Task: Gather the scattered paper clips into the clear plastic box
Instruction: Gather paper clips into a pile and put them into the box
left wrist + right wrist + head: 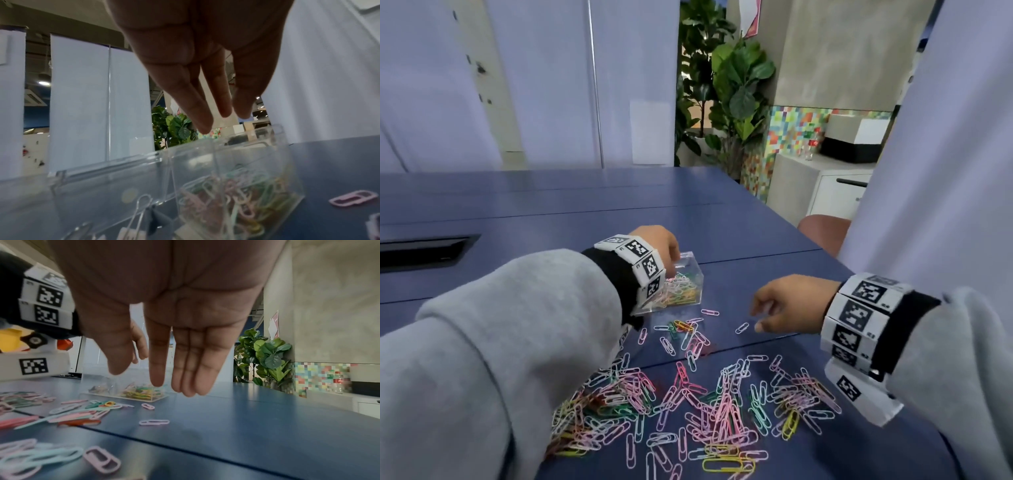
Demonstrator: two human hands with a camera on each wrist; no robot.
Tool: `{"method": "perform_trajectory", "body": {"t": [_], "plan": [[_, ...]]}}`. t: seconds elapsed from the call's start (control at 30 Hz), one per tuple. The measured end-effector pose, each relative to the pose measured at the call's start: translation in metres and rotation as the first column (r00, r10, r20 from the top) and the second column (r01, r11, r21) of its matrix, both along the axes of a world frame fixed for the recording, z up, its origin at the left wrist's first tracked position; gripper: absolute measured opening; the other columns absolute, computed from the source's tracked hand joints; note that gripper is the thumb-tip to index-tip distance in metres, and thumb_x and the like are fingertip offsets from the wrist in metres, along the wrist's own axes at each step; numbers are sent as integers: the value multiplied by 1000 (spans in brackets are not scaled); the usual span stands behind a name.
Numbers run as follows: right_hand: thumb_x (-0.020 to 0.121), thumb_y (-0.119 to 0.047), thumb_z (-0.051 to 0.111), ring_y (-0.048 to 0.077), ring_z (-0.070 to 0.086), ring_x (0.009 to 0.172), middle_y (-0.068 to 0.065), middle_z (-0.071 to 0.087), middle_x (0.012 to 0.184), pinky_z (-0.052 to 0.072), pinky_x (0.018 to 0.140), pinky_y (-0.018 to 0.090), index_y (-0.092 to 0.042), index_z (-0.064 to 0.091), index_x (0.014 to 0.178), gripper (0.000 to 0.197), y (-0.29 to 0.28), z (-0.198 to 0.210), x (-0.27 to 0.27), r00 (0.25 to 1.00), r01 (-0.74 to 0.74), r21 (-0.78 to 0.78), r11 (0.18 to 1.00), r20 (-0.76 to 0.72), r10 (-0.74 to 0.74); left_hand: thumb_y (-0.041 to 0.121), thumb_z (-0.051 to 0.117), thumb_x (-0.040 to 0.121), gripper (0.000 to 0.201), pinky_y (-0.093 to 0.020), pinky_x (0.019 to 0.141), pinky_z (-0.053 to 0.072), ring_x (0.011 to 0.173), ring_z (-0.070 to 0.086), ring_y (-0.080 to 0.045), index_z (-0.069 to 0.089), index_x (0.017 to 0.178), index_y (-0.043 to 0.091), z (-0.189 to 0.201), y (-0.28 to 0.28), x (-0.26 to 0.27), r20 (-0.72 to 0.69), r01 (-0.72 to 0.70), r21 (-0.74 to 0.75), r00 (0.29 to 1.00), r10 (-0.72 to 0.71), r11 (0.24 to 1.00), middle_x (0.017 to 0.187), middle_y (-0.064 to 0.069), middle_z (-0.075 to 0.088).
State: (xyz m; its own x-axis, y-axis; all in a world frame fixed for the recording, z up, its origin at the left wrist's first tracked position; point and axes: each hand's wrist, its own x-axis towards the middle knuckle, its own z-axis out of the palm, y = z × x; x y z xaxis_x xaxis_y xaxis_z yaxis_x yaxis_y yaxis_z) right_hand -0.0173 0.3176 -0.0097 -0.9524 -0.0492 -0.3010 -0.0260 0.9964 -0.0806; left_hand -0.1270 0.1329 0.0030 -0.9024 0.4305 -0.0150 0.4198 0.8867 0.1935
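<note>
A clear plastic box [686, 284] [236, 170] [131, 392] stands on the blue table, partly filled with coloured paper clips. My left hand [661, 245] [218, 116] hovers just above its open top, fingers straight and pointing down, holding nothing. My right hand [774, 308] [164, 378] hangs open a little above the table to the right of the box, fingers extended, empty. A single pale clip [742, 328] [154, 422] lies just left of its thumb. A wide scatter of paper clips [688, 404] [61, 413] covers the near table.
The blue table [756, 240] ends at the right, with a brown chair back [823, 229] beyond the edge. A dark cable slot [424, 251] sits at the far left. Binder clips [131, 224] lie in the box's second compartment. Potted plants [726, 89] stand behind.
</note>
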Motion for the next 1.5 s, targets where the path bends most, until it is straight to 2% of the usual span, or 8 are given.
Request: {"method": "perform_trajectory", "body": {"t": [0.13, 0.27, 0.4, 0.53, 0.83, 1.03, 1.33, 1.5], "plan": [[83, -43, 60, 16, 56, 114, -6, 59, 125, 41, 95, 26, -26, 55, 122, 42, 3, -5, 16, 998, 19, 74, 997, 64, -24, 17, 64, 80, 7, -26, 81, 48, 92, 62, -17, 68, 79, 22, 2, -7, 31, -50, 97, -2, 994, -97, 995, 85, 8, 63], [78, -44, 66, 17, 54, 118, -6, 54, 132, 41, 99, 29, -27, 46, 133, 61, 3, -8, 35, 982, 15, 120, 993, 187, -37, 24, 68, 79, 34, -23, 60, 40, 72, 51, -15, 43, 57, 21, -4, -11, 62, -17, 172, -94, 984, -175, 981, 62, 8, 48], [68, -50, 72, 19, 51, 122, -6, 48, 135, 43, 100, 32, -31, 36, 139, 81, 2, -15, 56, 969, 5, 222, 975, 240, -60, 42, 75, 70, 28, -28, 77, 48, 81, 56, -15, 57, 82, 24, -15, -19, 93, 204, 208, -146, 963, -176, 967, 84, 6, 61], [66, -48, 75, 23, 44, 128, -3, 36, 141, 41, 103, 36, -31, 26, 143, 93, -4, -24, 69, 969, -21, 309, 951, 239, -56, 53, 77, 63, 73, -35, 94, 48, 104, 58, -19, 48, 125, 28, -29, -17, 123, 324, 250, -258, 932, -160, 933, 108, 3, 58], [71, -30, 75, 26, 54, 116, 5, 50, 129, 46, 96, 35, -31, 40, 134, 72, -31, -33, 70, 990, -70, 185, 980, 134, 45, 46, 75, 69, 79, -39, 97, 45, 119, 52, -28, 38, 135, 27, -44, -8, 154, 299, 315, -323, 929, -220, 892, 131, -5, 46], [74, -18, 70, 25, 59, 101, 0, 54, 99, 48, 85, 34, -23, 59, 104, 32, -43, -35, 64, 991, -83, 75, 994, 113, 74, 19, 66, 80, 20, -24, 54, 33, 86, 47, -20, 50, 94, 21, -44, 2, 153, 245, 286, -296, 945, -217, 911, 97, -4, 50], [74, -14, 65, 23, 60, 91, 2, 65, 105, 42, 71, 26, -22, 62, 100, 28, -47, -35, 57, 988, -84, 12, 996, 130, 82, 18, 67, 79, 28, -28, 67, 39, 83, 49, -21, 61, 106, 12, -42, 2, 148, 246, 321, -360, 938, -242, 876, 96, -9, 57], [75, -17, 64, 20, 46, 68, 0, 51, 67, 40, 62, 24, -21, 58, 68, 10, -48, -24, 52, 990, -125, 21, 992, 63, 123, 23, 66, 77, 25, -26, 65, 43, 74, 51, -19, 63, 99, 11, -25, -18, 137, 185, 228, -198, 964, -192, 953, 83, -2, 55]]}}
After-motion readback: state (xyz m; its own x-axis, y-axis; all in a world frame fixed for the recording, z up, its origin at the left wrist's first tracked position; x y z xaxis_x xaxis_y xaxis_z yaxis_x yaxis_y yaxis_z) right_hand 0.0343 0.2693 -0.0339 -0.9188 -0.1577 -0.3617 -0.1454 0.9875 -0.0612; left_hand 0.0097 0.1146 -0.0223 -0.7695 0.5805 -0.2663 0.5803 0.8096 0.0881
